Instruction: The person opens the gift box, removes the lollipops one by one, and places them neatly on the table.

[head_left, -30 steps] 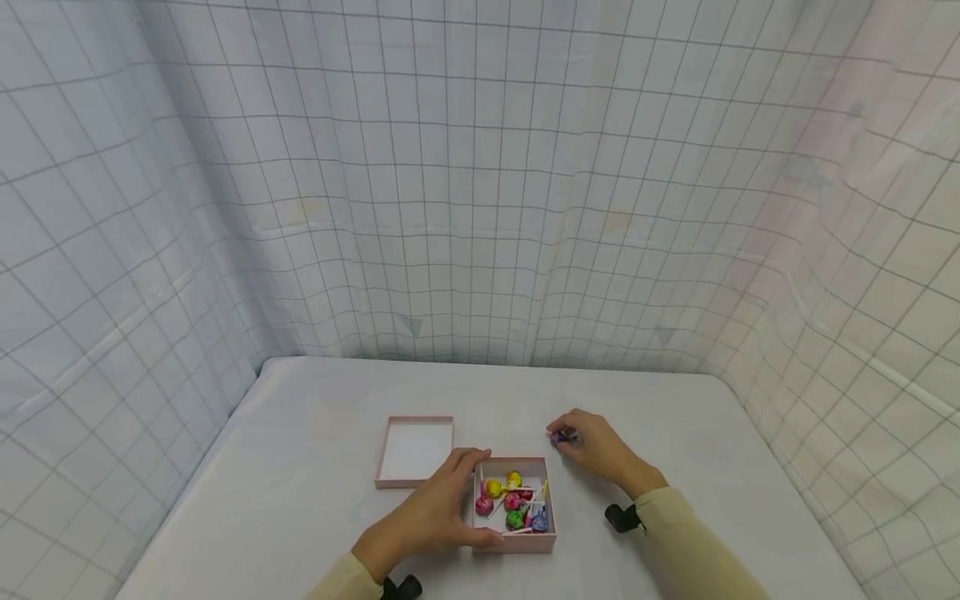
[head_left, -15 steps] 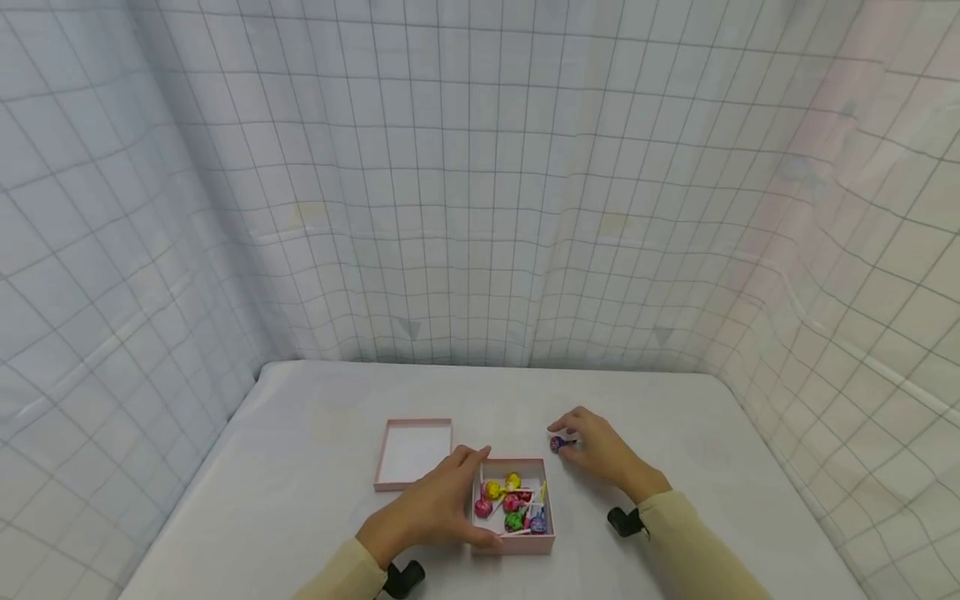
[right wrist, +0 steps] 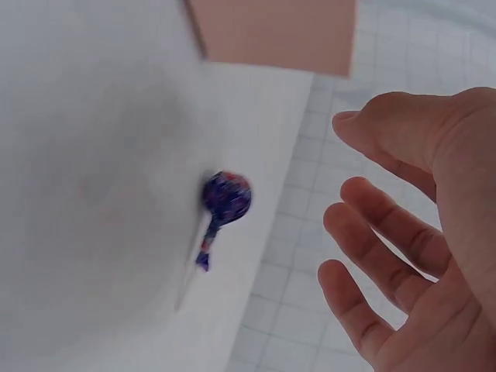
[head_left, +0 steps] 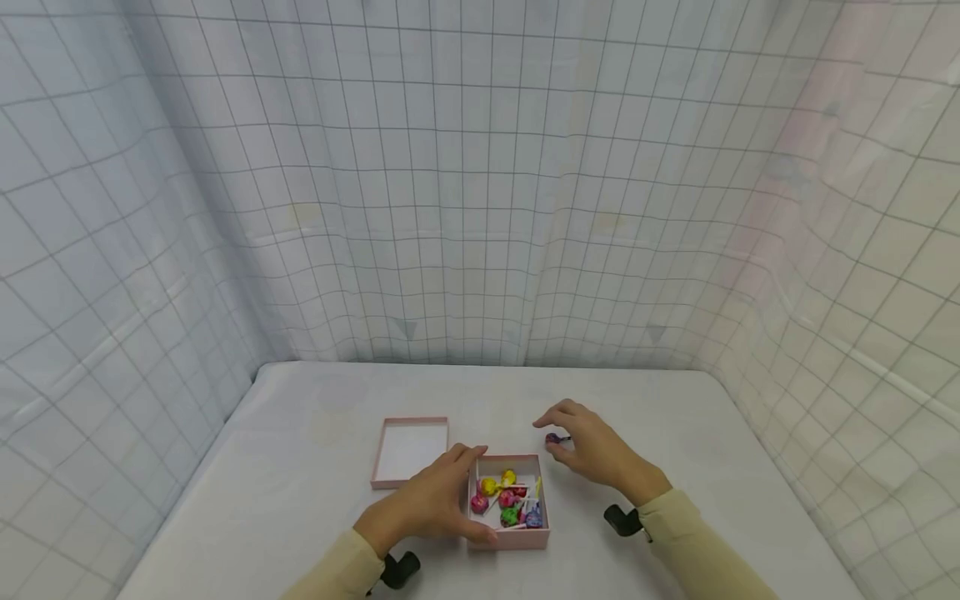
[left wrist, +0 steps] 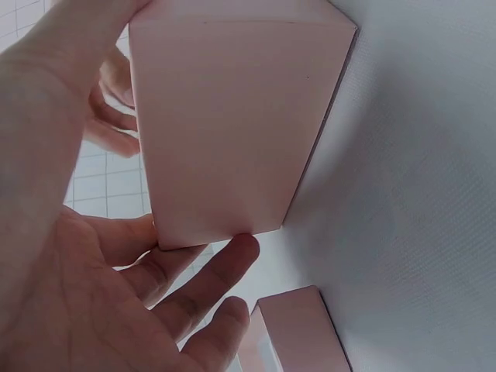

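Near the table's front, my left hand (head_left: 435, 500) grips the left side of an open pink box (head_left: 510, 541), thumb at its near wall and fingers at the far one. The left wrist view has those fingers (left wrist: 209, 283) against the box wall (left wrist: 232, 124). Inside are several wrapped lollipops (head_left: 510, 500) in red, yellow, green and blue. A single purple-blue lollipop (right wrist: 227, 196) lies on the table behind and right of the box. My right hand (head_left: 596, 446) hovers around it, thumb and fingers spread, holding nothing.
The shallow pink box lid (head_left: 408, 484) lies inside-up on the white table (head_left: 300, 500), left of and behind the box. Gridded white curtains (head_left: 480, 208) enclose the table at the back and both sides.
My right hand's thumb and fingers have spread wider apart around the purple-blue lollipop, and the hand has shifted slightly up and left. My left hand stays on the box.
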`<state>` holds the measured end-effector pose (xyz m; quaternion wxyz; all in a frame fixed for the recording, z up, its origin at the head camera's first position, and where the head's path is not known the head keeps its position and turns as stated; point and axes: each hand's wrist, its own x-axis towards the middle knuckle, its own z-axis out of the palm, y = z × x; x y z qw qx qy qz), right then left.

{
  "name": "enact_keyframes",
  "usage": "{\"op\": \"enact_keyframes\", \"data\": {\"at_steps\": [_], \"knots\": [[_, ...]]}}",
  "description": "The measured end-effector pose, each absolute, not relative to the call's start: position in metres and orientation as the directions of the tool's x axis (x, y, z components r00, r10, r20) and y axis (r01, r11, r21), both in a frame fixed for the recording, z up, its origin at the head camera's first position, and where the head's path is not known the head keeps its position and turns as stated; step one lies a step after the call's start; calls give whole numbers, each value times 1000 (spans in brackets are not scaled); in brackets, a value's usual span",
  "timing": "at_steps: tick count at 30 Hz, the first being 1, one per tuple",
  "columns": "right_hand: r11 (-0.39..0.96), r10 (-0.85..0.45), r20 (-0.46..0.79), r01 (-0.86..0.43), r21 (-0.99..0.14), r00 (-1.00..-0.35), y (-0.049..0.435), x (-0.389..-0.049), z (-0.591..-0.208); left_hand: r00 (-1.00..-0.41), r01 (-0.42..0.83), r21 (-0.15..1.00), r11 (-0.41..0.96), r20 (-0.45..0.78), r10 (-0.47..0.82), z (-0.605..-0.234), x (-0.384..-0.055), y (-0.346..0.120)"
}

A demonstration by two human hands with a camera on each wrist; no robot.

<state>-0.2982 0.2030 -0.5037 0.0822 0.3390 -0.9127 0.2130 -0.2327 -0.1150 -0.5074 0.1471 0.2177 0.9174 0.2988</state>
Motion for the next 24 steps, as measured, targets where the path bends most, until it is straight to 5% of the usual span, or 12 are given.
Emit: {"op": "enact_keyframes", "data": {"at_steps": [10, 24], "knots": [[625, -687, 228, -721, -298, -690, 182, -285, -481, -861, 314, 632, 708, -125, 493, -509, -234, -116], [526, -811, 11, -738, -424, -585, 146, -278, -478, -854, 331, 651, 683, -100, 510, -517, -234, -119]]}}
